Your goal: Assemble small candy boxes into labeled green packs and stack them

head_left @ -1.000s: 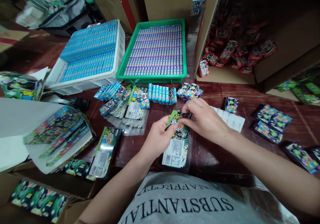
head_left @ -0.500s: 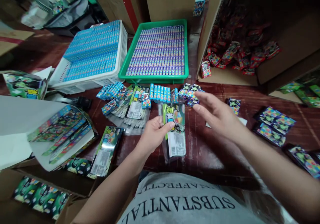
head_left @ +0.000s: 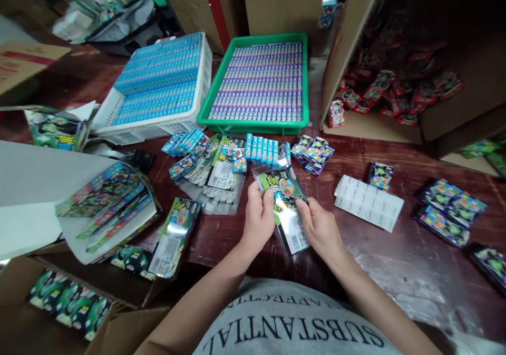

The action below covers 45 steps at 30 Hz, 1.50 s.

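Observation:
A clear plastic packet with a green and black printed card is tilted in front of me. My left hand grips its left edge, thumb on top. On the opposite edge, my right hand pinches it with the thumb over the print. Just beyond the packet stands a row of small blue boxes. Purple boxes lie in a loose cluster to the right of them. Further left, a fan of similar packets lies on the table, with one blue box on top.
A green tray of purple boxes and a white basket of blue boxes stand at the back. A cardboard box at right holds red packs. A white label sheet and several dark boxes lie on the right.
My right hand has come down from beside the purple boxes and taken hold of the packet's right edge. The packet is now tilted. The whole view has shifted slightly.

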{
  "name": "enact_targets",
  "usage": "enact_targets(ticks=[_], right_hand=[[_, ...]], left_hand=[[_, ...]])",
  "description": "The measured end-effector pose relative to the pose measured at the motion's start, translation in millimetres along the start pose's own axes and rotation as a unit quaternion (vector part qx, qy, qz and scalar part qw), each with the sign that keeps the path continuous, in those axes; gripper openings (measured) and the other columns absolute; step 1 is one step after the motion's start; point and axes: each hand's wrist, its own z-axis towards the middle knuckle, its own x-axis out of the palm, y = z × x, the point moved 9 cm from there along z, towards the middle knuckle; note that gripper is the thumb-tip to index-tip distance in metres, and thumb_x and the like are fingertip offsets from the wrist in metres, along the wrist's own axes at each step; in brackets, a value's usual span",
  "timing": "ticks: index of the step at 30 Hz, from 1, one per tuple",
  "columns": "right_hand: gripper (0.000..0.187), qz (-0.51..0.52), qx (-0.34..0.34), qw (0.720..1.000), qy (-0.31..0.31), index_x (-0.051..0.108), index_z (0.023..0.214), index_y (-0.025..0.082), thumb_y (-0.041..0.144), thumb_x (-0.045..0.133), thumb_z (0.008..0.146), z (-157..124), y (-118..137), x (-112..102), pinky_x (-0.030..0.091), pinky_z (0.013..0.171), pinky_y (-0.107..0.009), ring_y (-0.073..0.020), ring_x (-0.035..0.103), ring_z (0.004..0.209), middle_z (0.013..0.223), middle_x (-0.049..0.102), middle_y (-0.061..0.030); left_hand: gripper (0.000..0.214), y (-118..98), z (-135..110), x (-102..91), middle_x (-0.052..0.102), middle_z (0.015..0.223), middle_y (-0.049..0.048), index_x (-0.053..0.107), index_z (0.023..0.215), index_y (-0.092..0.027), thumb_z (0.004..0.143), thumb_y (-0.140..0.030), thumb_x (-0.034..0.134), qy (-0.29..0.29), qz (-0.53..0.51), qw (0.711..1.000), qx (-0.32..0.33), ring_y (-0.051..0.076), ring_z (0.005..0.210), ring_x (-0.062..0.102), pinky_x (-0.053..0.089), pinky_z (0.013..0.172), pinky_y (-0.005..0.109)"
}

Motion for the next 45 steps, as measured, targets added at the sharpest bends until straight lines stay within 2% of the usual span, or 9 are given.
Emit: enact_targets(ticks=[5,12,18,22,26,31,37,41,45], right_hand=[[0.048,-0.015,0.035,0.999,0.008,0.063,0.099,0.023,0.059,0.032,0.104,17.0,11.1,5.0,0.041,0.057,-0.029,-0.0273,0.074,0.073,0.077,0.075,-0.0064],[0.045,-0.018,-0.149,0.985,0.08,0.055,0.127,0.021,0.055,0.038,0.104,61.8,84.3,39.2,0.053,0.08,-0.038,-0.0284,0.071,0.102,0.115,0.074,-0.0115],[0.088,-0.232,-0.382,0.889,0.095,0.042,0.15,0.009,0.057,0.073,0.082,148.9,162.4,80.4,0.03,0.112,-0.061,-0.044,0.041,0.136,0.15,0.051,-0.0226],[0.076,-0.276,-0.424,0.845,0.174,0.053,0.141,0.011,0.047,0.076,0.079,160.2,178.1,111.9,0.034,0.108,-0.059,-0.0408,0.05,0.122,0.132,0.061,-0.02],[0.073,-0.09,-0.421,0.882,0.191,0.043,0.147,0.016,0.032,0.068,0.08,132.2,171.1,76.4,0.043,0.106,-0.053,-0.0351,0.05,0.125,0.141,0.048,-0.0177],[0.085,0.146,-0.292,0.926,0.189,0.028,0.155,0.027,0.024,0.068,0.08,68.4,96.8,-4.9,0.042,0.116,-0.055,-0.0327,0.04,0.142,0.151,0.038,-0.0124],[0.089,0.089,-0.126,0.987,0.045,0.029,0.158,0.032,0.033,0.077,0.083,-26.7,-15.5,-71.7,0.045,0.116,-0.055,-0.0339,0.045,0.141,0.152,0.041,-0.0115],[0.087,0.026,-0.144,0.989,0.021,0.026,0.159,0.03,0.037,0.075,0.088,-50.9,-42.2,-75.1,0.045,0.115,-0.058,-0.0324,0.048,0.139,0.15,0.047,-0.0139],[0.091,0.032,-0.196,0.977,0.083,0.021,0.161,0.03,0.043,0.074,0.089,-52.8,-48.9,-64.7,0.024,0.124,-0.064,-0.0304,0.048,0.142,0.153,0.05,-0.013]], left_hand=[[0.042,1.8,-10.5,5.8,0.062,0.136,0.0109,0.045,0.14,-0.022,0.104,-0.044,0.047,0.082,-0.043,0.996,-0.007,0.024,0.121,0.063,0.049,0.105,0.041],[0.044,33.3,-34.0,-69.3,0.066,0.13,0.0115,0.049,0.132,-0.02,0.097,-0.045,0.06,-0.09,-0.063,0.988,-0.111,0.026,0.12,0.064,0.048,0.107,0.043],[0.073,61.6,-77.7,-113.6,0.048,0.153,0.0173,0.015,0.158,-0.023,0.1,-0.045,0.054,-0.103,-0.025,0.984,-0.141,0.027,0.137,0.054,0.045,0.114,0.045],[0.095,19.5,-89.8,-136.5,0.011,0.17,0.0212,-0.011,0.162,-0.025,0.097,-0.034,0.058,-0.093,0.249,0.963,-0.043,0.037,0.154,0.025,0.037,0.118,0.059],[0.088,-26.9,-73.0,-95.4,0.018,0.171,0.0143,0.019,0.163,-0.024,0.086,-0.012,0.061,0.183,0.512,0.823,0.165,0.042,0.157,0.012,0.02,0.122,0.067],[0.072,-32.0,-36.1,-35.4,0.048,0.158,0.0054,0.041,0.153,-0.027,0.086,-0.006,0.055,0.436,0.498,0.684,0.307,0.03,0.151,0.033,0.011,0.126,0.059],[0.083,-44.9,-0.1,17.9,0.051,0.15,0.0145,0.036,0.153,-0.016,0.083,-0.037,0.075,0.399,0.483,0.729,0.277,0.032,0.136,0.047,0.025,0.121,0.053],[0.086,-45.9,-4.0,39.5,0.049,0.149,0.0158,0.032,0.154,-0.016,0.083,-0.038,0.075,0.358,0.478,0.756,0.268,0.034,0.131,0.046,0.037,0.11,0.051],[0.089,-39.5,-12.5,57.9,0.049,0.148,0.0154,0.03,0.155,-0.017,0.08,-0.032,0.076,0.382,0.459,0.758,0.263,0.033,0.13,0.046,0.036,0.111,0.05]])
